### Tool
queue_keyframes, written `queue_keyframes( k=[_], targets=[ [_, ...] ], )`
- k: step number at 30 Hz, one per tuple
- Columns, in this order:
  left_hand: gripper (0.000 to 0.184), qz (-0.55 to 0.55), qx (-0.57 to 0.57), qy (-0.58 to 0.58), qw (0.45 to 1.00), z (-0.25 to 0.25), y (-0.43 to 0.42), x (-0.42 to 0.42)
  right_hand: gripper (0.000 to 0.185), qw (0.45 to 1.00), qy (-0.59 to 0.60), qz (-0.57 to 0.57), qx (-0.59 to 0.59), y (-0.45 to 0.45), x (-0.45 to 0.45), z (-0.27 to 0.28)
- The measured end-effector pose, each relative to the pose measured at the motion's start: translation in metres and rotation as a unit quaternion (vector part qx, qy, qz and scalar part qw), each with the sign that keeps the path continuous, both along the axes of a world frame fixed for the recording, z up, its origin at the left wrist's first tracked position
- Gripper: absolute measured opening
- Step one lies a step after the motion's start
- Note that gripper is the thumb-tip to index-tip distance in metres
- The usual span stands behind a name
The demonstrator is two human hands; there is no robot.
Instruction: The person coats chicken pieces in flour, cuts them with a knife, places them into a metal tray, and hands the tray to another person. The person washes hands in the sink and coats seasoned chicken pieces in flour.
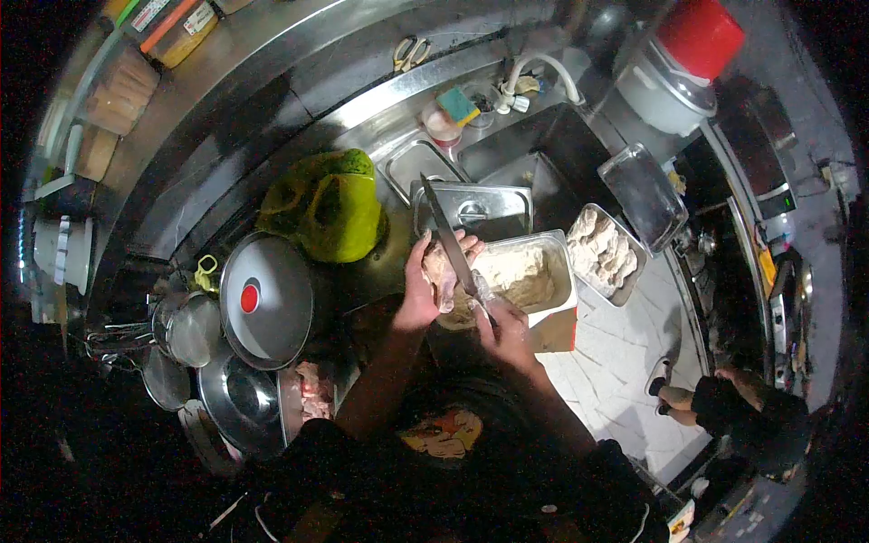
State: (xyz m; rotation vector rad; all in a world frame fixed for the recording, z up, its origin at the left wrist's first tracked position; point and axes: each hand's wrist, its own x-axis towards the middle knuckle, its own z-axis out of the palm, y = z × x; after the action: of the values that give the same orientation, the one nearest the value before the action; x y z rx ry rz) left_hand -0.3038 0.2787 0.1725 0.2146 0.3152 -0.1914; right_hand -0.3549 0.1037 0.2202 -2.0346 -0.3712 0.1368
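My left hand (417,294) is raised palm up, its fingers curled round a pale pink piece of raw chicken (440,269). In my right hand (503,328), whose fingers look dusted with flour, is a long kitchen knife (447,228). The blade points up and to the left, crossing over the chicken and my left fingertips; whether it touches the meat I cannot tell. Just beneath and right of both hands stands a deep metal pan (566,271) of flour (518,274). A metal tray (631,288) beside it carries several floured pieces (601,252).
Behind the pan are metal lids (507,204) and a sink (579,149). A green cloth-like bundle (335,213), frying pan (267,312), strainers (195,330) and a container of raw meat (314,394) lie leftward. At right, another person (742,412) stands on the tiled floor.
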Motion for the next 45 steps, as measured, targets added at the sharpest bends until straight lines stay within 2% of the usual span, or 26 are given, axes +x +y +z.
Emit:
queue_keyframes(
  k=[2,5,8,10,12,14,16,17,20,22,24,25,26,28,29,32,33,34,36,37,38,40,41,42,43,45],
  targets=[
    [0.063,-0.002,0.02,-0.028,0.999,-0.005,0.0,0.001,0.017,0.998,-0.051,0.014,-0.015,0.001,0.0,0.004],
    [0.064,0.027,0.083,-0.026,0.996,-0.003,-0.008,0.001,0.021,0.997,-0.023,0.058,-0.04,0.002,0.003,0.001],
    [0.061,0.079,0.093,0.023,0.992,-0.002,-0.006,0.013,0.017,0.998,0.001,0.012,-0.068,-0.001,-0.019,0.008],
    [0.058,0.076,0.088,0.02,0.993,-0.006,0.0,0.017,0.017,0.991,0.125,-0.02,0.049,-0.008,-0.031,-0.001],
    [0.057,0.047,0.089,0.002,0.995,-0.008,0.001,0.015,0.017,0.989,0.135,-0.01,0.055,-0.011,-0.03,-0.004],
    [0.059,0.028,0.104,0.0,0.994,-0.022,-0.009,0.011,0.016,0.998,0.031,0.033,-0.047,-0.008,-0.013,0.014],
    [0.06,0.008,0.128,0.034,0.991,-0.006,-0.023,0.007,0.016,0.998,0.003,0.017,-0.062,0.002,0.002,0.015],
    [0.056,0.024,0.096,0.037,0.994,0.004,-0.023,0.006,0.016,0.998,-0.011,0.011,-0.068,0.006,0.004,0.014],
    [0.054,0.053,0.05,-0.003,0.997,-0.012,0.0,0.023,0.015,0.998,-0.017,-0.029,-0.058,0.004,-0.023,-0.001],
    [0.052,0.062,0.079,-0.016,0.995,-0.007,0.007,0.024,0.015,0.99,0.033,-0.022,0.135,-0.01,-0.044,-0.055],
    [0.057,0.045,0.121,0.0,0.992,-0.01,0.003,0.023,0.013,0.99,0.053,-0.005,0.132,-0.012,-0.04,-0.054],
    [0.054,0.051,0.033,0.003,0.998,-0.012,-0.006,0.02,0.012,0.998,0.049,0.004,0.032,-0.007,-0.026,-0.015],
    [0.052,0.054,0.056,0.027,0.997,-0.008,-0.015,0.017,0.012,0.996,0.048,0.011,-0.07,-0.003,-0.014,0.007],
    [0.049,0.063,0.099,0.077,0.99,0.005,-0.031,0.013,0.012,0.997,-0.052,-0.015,-0.052,0.01,0.0,0.007],
    [0.045,0.032,0.102,0.053,0.993,0.012,-0.024,0.014,0.012,0.994,-0.103,-0.025,-0.041,0.014,0.002,0.005],
    [0.047,0.084,0.096,-0.013,0.992,-0.012,0.003,0.036,0.01,0.999,0.025,0.016,-0.032,-0.002,-0.023,0.001],
    [0.042,0.073,0.124,0.004,0.99,0.007,0.006,0.035,0.011,0.996,0.086,-0.003,0.022,-0.004,-0.028,-0.005],
    [0.042,0.057,0.126,-0.007,0.99,0.0,0.008,0.034,0.012,0.986,0.143,-0.028,0.077,-0.006,-0.032,-0.011],
    [0.041,0.014,0.129,-0.029,0.991,-0.016,0.001,0.027,0.009,0.998,0.054,-0.009,0.002,-0.007,-0.025,-0.01],
    [0.042,0.047,0.115,0.042,0.991,0.0,-0.016,0.017,0.008,0.999,-0.015,0.003,-0.048,-0.007,-0.018,-0.003],
    [0.051,0.03,0.168,0.078,0.982,0.013,-0.027,0.015,0.008,0.999,-0.04,-0.01,-0.034,-0.002,-0.008,-0.002],
    [0.049,0.0,0.161,0.041,0.986,0.018,-0.028,0.012,0.008,0.995,-0.091,-0.03,-0.005,0.01,0.002,0.0],
    [0.048,0.009,0.155,0.025,0.987,0.016,-0.021,0.016,0.005,0.994,-0.097,0.001,-0.052,0.005,-0.002,-0.002],
    [0.047,0.02,0.15,0.009,0.988,0.011,-0.01,0.023,0.006,0.996,0.07,-0.04,0.047,0.0,-0.009,-0.008],
    [0.046,0.032,0.146,-0.008,0.989,0.007,-0.003,0.027,0.007,0.958,0.234,-0.077,0.144,-0.005,-0.019,-0.019],
    [0.045,0.03,0.152,0.004,0.988,0.004,0.002,0.028,0.009,0.988,0.095,-0.04,0.119,-0.004,-0.032,-0.026]
  ],
)
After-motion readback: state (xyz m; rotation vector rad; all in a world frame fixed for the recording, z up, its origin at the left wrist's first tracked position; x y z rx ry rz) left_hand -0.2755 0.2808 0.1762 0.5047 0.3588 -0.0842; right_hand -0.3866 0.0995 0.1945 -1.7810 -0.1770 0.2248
